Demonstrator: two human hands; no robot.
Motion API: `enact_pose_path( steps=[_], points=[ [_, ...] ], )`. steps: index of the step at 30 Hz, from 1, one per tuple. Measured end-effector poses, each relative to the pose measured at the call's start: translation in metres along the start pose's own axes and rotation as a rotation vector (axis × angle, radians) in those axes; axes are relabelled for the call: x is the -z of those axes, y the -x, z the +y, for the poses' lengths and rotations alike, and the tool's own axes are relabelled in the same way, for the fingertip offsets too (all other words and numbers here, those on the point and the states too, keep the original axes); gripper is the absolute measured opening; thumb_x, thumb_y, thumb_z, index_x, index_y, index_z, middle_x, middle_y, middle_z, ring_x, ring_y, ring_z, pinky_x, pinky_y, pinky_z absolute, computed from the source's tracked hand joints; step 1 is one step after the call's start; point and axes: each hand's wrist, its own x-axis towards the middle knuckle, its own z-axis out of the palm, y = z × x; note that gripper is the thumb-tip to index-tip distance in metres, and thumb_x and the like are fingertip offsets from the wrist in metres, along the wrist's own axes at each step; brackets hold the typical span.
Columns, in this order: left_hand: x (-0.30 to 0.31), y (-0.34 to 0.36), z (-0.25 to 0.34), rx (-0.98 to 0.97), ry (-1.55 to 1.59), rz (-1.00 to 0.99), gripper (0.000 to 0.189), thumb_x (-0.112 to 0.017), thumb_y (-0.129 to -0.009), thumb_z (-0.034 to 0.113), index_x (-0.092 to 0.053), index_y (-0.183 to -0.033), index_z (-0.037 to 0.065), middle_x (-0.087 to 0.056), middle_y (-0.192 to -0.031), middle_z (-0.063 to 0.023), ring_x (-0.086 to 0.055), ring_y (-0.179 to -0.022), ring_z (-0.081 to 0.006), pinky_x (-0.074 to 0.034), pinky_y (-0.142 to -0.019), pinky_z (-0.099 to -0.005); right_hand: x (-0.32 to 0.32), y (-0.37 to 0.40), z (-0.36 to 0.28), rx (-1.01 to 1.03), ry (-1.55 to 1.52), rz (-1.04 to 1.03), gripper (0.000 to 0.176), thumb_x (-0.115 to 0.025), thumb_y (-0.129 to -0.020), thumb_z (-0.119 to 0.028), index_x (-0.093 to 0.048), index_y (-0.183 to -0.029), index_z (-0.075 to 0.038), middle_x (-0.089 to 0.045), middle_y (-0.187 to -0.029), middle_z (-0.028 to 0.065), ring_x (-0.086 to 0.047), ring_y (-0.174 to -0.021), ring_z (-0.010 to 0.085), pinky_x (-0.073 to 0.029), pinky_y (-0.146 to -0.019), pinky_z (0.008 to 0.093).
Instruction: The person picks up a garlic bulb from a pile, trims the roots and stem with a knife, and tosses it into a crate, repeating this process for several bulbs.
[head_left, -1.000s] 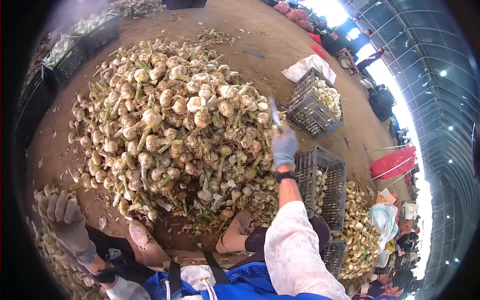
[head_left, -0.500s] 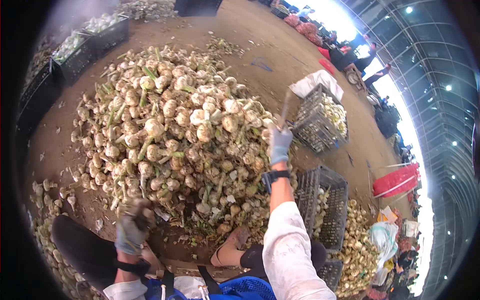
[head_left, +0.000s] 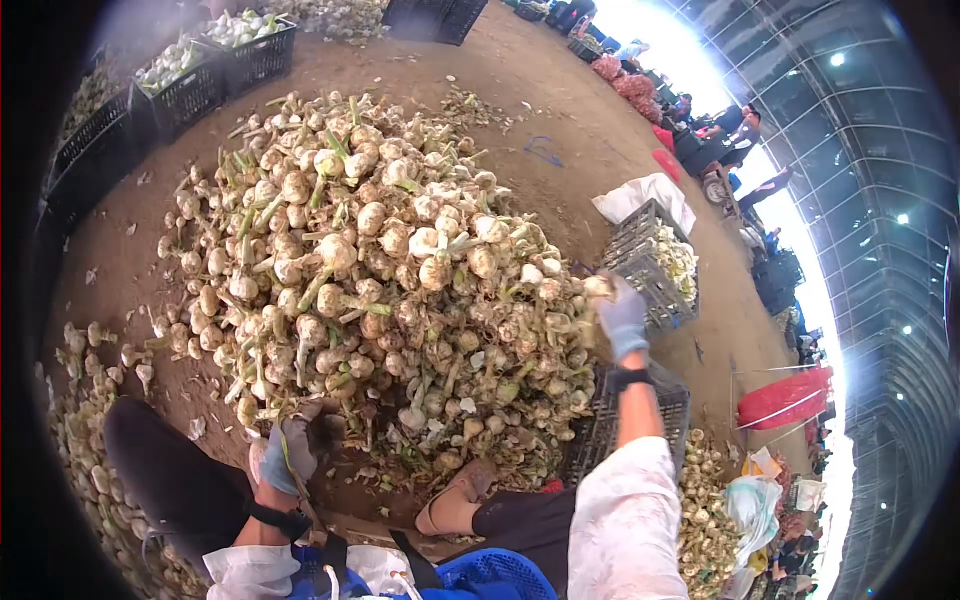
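Observation:
A large heap of garlic bulbs with cut stalks (head_left: 335,255) lies on the ground in front of me. My right hand (head_left: 624,315), in a grey glove, is closed on a pale garlic bulb (head_left: 600,288) at the heap's right edge, above a black crate (head_left: 655,405). My left hand (head_left: 290,455), gloved and with dark fingers, is low at the heap's near edge beside my knee. Its fingers are curled, and a thin curved strip like a dry stalk runs along it; I cannot tell what it grips.
Another crate (head_left: 650,265) holds pale garlic, with a white sack (head_left: 645,200) behind it. More bulbs (head_left: 705,510) lie at right, near a red sack (head_left: 785,398). Filled black crates (head_left: 190,95) stand back left. My foot (head_left: 460,497) is at the heap's near edge.
My right hand has moved right and slightly down, from the heap's edge to above the black crate. My left hand has shifted slightly right and turned. The view has shifted a little.

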Motion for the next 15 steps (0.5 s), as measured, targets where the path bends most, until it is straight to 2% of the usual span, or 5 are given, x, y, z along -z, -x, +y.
enact_pose_path(
  steps=[7, 8, 9, 12, 15],
  points=[
    [-0.038, 0.028, -0.008, -0.254, -0.221, -0.274, 0.040, -0.051, -0.090, 0.030, -0.052, -0.114, -0.002, -0.063, -0.094, -0.0094, -0.061, -0.089, -0.0187, -0.049, -0.080, -0.0302, 0.197, 0.090, -0.104, -0.040, -0.061, -0.007, 0.032, -0.059, -0.076, -0.008, -0.058, -0.108, -0.002, -0.065, -0.096, 0.0139, -0.064, -0.086, 0.0205, -0.051, -0.073, 0.0325],
    [-0.046, 0.033, -0.015, -0.502, -0.241, -0.445, 0.047, -0.052, -0.089, 0.032, -0.048, -0.121, -0.003, -0.062, -0.100, -0.0107, -0.060, -0.096, -0.0205, -0.048, -0.085, -0.0323, 0.191, 0.110, -0.130, -0.067, -0.329, -0.058, 0.033, -0.060, -0.077, -0.008, -0.057, -0.109, -0.002, -0.065, -0.096, 0.0138, -0.064, -0.084, 0.0187, -0.052, -0.069, 0.0311],
    [-0.057, 0.040, -0.005, -0.108, 0.009, -0.562, 0.057, -0.051, -0.089, 0.039, -0.041, -0.126, -0.004, -0.057, -0.113, -0.0136, -0.056, -0.106, -0.0219, -0.043, -0.094, -0.0333, 0.185, 0.129, -0.170, -0.082, -0.340, -0.152, 0.037, -0.061, -0.077, -0.004, -0.053, -0.113, 0.000, -0.064, -0.094, 0.0143, -0.063, -0.081, 0.0190, -0.053, -0.069, 0.0308],
    [-0.065, 0.055, -0.026, -0.107, -0.122, -0.743, 0.055, -0.055, -0.088, 0.033, -0.040, -0.127, -0.003, -0.058, -0.113, -0.0115, -0.057, -0.103, -0.0196, -0.045, -0.090, -0.0312, 0.117, 0.184, -0.230, -0.104, -0.661, -0.518, 0.041, -0.063, -0.079, -0.005, -0.050, -0.117, 0.002, -0.063, -0.101, 0.0152, -0.064, -0.082, 0.0219, -0.053, -0.069, 0.0308],
    [-0.011, 0.041, -0.051, -0.317, -0.452, -0.685, 0.044, -0.061, -0.085, 0.021, -0.047, -0.121, 0.000, -0.059, -0.106, -0.0081, -0.057, -0.097, -0.0170, -0.046, -0.085, -0.0289, 0.033, 0.222, -0.257, 0.279, -0.566, -0.464, 0.039, -0.064, -0.077, -0.006, -0.054, -0.115, -0.001, -0.062, -0.105, 0.0157, -0.065, -0.080, 0.0235, -0.053, -0.066, 0.0308]
  ],
)
